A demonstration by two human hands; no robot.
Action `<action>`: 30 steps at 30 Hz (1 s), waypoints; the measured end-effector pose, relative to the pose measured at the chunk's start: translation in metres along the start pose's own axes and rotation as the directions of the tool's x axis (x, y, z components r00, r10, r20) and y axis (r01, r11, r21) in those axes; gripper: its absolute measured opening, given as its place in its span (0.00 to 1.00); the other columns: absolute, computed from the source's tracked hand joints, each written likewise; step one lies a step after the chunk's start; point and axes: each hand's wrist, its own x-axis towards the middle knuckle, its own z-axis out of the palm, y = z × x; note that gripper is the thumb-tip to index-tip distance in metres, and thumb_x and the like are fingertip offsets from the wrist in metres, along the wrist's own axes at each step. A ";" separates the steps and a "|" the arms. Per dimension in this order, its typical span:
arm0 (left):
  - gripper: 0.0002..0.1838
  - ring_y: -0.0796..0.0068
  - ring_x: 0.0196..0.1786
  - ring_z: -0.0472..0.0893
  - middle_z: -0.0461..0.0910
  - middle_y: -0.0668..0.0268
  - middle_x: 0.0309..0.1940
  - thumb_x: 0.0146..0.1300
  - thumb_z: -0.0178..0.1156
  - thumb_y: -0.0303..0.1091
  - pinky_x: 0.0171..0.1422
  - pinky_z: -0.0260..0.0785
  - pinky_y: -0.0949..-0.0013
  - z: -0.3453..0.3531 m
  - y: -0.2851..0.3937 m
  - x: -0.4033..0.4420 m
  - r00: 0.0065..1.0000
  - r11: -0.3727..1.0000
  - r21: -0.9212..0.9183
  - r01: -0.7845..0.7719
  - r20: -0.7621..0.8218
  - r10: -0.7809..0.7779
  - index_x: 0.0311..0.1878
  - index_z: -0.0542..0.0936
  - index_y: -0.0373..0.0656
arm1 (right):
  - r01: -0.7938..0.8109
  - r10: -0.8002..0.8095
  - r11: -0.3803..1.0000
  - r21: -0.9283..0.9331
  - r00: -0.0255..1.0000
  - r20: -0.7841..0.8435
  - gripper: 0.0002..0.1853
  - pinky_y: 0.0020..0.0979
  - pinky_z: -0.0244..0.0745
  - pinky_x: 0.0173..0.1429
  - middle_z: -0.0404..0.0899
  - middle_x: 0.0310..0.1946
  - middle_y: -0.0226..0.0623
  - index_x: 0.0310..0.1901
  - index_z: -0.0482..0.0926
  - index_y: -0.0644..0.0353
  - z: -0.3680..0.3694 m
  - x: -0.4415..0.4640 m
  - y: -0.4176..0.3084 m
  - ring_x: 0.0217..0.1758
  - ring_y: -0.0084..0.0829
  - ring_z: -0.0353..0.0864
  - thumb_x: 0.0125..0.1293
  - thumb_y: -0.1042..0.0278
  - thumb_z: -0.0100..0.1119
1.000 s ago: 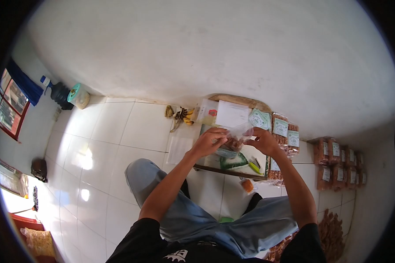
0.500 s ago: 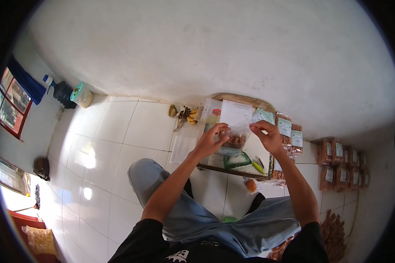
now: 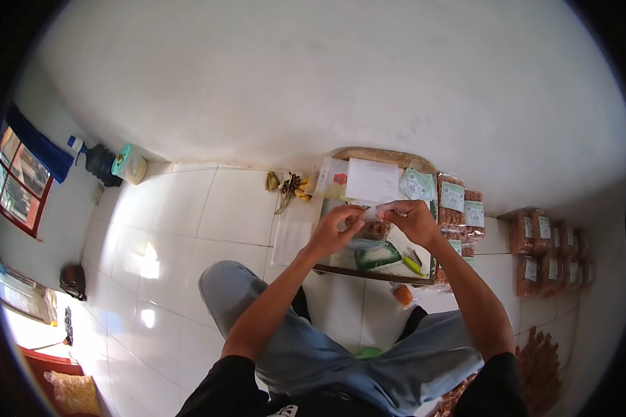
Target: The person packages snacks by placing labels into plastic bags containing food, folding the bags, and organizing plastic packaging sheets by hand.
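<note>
Here – left hand point(image 3: 332, 232) and right hand point(image 3: 413, 219) nearly together, fingers tight on the clear bag point(image 3: 375, 229).

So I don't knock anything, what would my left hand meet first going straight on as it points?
Your left hand would meet the clear bag first, which it seems to touch; then probably your right hand, though depth is unclear.

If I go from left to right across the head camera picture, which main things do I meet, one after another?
Red-framed window, dark blue plastic water bottle, round tub with turquoise lid, yellow bananas, left hand, clear plastic bag of brown pieces, right hand, brown packs with pale green labels, rows of brown packs with white labels.
</note>
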 end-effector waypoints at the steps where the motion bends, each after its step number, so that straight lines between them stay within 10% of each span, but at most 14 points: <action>1: 0.12 0.74 0.43 0.78 0.81 0.62 0.47 0.64 0.63 0.33 0.51 0.70 0.69 -0.001 0.000 0.002 1.000 1.000 -0.009 0.017 -0.001 -0.017 0.48 0.81 0.37 | 0.002 -0.002 1.000 0.007 1.000 -0.010 0.12 0.25 0.75 0.50 0.87 0.34 0.33 0.45 0.85 0.62 0.000 0.002 -0.001 0.38 0.17 0.78 0.64 0.65 0.66; 4: 0.11 0.75 0.48 0.78 0.81 0.61 0.51 0.64 0.63 0.32 0.55 0.69 0.70 -0.001 0.002 -0.003 0.997 0.997 -0.020 0.078 0.004 -0.078 0.46 0.81 0.37 | -0.129 0.127 0.989 0.074 0.991 0.033 0.13 0.26 0.74 0.53 0.86 0.39 0.34 0.45 0.85 0.62 -0.005 -0.005 -0.015 0.43 0.20 0.79 0.61 0.66 0.68; 10: 0.10 0.72 0.54 0.78 0.80 0.59 0.52 0.65 0.62 0.32 0.62 0.67 0.68 -0.003 -0.003 -0.006 0.992 0.988 -0.098 0.119 -0.035 -0.123 0.46 0.81 0.36 | 0.208 -0.200 0.951 -0.230 0.978 0.056 0.14 0.29 0.72 0.57 0.82 0.46 0.36 0.44 0.85 0.61 -0.012 -0.015 0.003 0.52 0.25 0.78 0.58 0.66 0.71; 15: 0.09 0.73 0.48 0.79 0.81 0.58 0.51 0.65 0.62 0.31 0.56 0.70 0.69 0.001 0.001 -0.008 0.993 0.994 -0.061 0.087 -0.078 -0.092 0.44 0.82 0.37 | 0.046 -0.043 0.995 0.084 0.998 -0.037 0.08 0.29 0.75 0.51 0.83 0.42 0.35 0.43 0.84 0.62 -0.006 -0.020 0.012 0.46 0.25 0.81 0.63 0.72 0.65; 30: 0.07 0.80 0.41 0.76 0.80 0.61 0.53 0.66 0.61 0.31 0.51 0.69 0.72 0.010 -0.007 -0.010 0.984 0.980 -0.156 0.122 -0.110 -0.140 0.42 0.81 0.37 | -0.019 0.025 0.996 0.091 0.997 -0.071 0.09 0.26 0.75 0.53 0.85 0.41 0.37 0.45 0.84 0.63 0.007 -0.019 0.034 0.45 0.23 0.81 0.65 0.72 0.64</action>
